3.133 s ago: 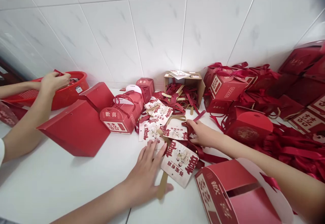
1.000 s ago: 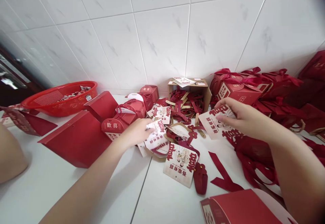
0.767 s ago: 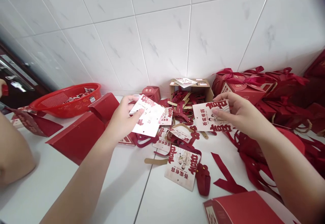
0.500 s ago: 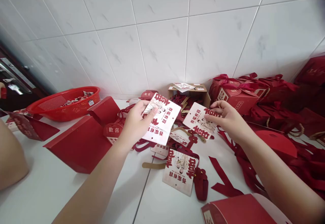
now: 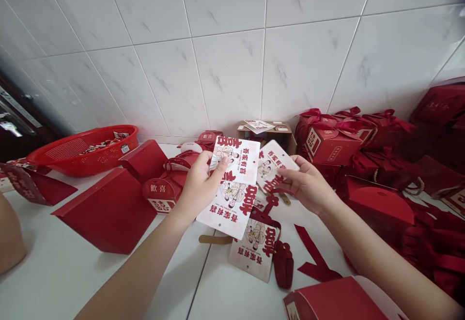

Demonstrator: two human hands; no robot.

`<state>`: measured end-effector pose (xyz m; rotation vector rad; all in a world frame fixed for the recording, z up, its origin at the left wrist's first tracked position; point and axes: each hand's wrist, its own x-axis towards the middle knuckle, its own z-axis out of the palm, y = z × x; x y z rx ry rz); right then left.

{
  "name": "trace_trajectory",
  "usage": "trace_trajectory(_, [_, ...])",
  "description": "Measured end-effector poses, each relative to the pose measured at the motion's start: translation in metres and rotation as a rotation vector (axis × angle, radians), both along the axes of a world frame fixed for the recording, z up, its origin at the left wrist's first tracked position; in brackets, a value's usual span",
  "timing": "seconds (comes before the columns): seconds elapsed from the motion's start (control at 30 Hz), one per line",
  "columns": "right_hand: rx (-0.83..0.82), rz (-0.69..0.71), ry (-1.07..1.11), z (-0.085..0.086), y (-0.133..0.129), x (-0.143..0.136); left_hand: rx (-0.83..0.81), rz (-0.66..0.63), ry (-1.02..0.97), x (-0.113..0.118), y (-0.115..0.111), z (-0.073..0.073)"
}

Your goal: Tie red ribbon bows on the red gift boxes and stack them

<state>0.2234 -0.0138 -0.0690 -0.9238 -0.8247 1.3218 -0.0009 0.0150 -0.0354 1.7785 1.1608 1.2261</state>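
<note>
1. Gripping an upper card and a lower card together, the left hand is pressing its thumb on top while its fingers are curling out of sight underneath.
2. Both cards are overlapping above the tabletop, well out from its back edge, which is running along the tiled wall.
3. The right hand is pinching a third card by its right side between thumb and fingers; whether this card is touching the left hand's pair, I cannot tell.
4. Partly under that pair, a fourth card is lying on the tabletop, with a gold strip sticking out on its left and a dark red strap resting just to its right.
5. Near the back edge, a cardboard box is bearing a pale card on top, and bow-tied red boxes are standing to its right.
</note>
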Motion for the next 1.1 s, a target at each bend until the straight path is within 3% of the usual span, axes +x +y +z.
trace_trajectory(0.1, [0.022,0.013,0.043,-0.005,-0.001,-0.009,0.003,0.019,0.021,0.003,0.0,-0.006])
trace_trajectory(0.4, [0.117,0.221,0.175,-0.007,-0.012,-0.036,0.035,0.023,0.163,0.027,-0.008,-0.032])
trace_trajectory(0.5, [0.079,0.173,0.191,-0.008,-0.008,-0.031,-0.04,-0.019,0.162,0.03,-0.01,-0.037])
trace_trajectory(0.67, [0.048,-0.149,0.264,-0.006,0.007,-0.01,-0.026,-0.013,-0.012,0.023,-0.006,-0.031])
trace_trajectory(0.73, [0.011,-0.128,0.225,-0.007,0.008,-0.009,0.04,0.01,-0.078,0.021,-0.004,-0.026])
trace_trajectory(0.83, [-0.013,0.022,0.145,-0.011,0.003,-0.016,0.063,0.069,-0.223,0.02,-0.003,-0.021])
trace_trajectory(1.0, [-0.026,0.074,0.155,-0.018,-0.004,-0.031,-0.448,0.033,-0.778,0.019,0.005,-0.02])
trace_trajectory(1.1, [-0.02,0.128,0.197,-0.022,-0.006,-0.038,-0.594,0.063,-0.884,0.024,0.011,-0.029])
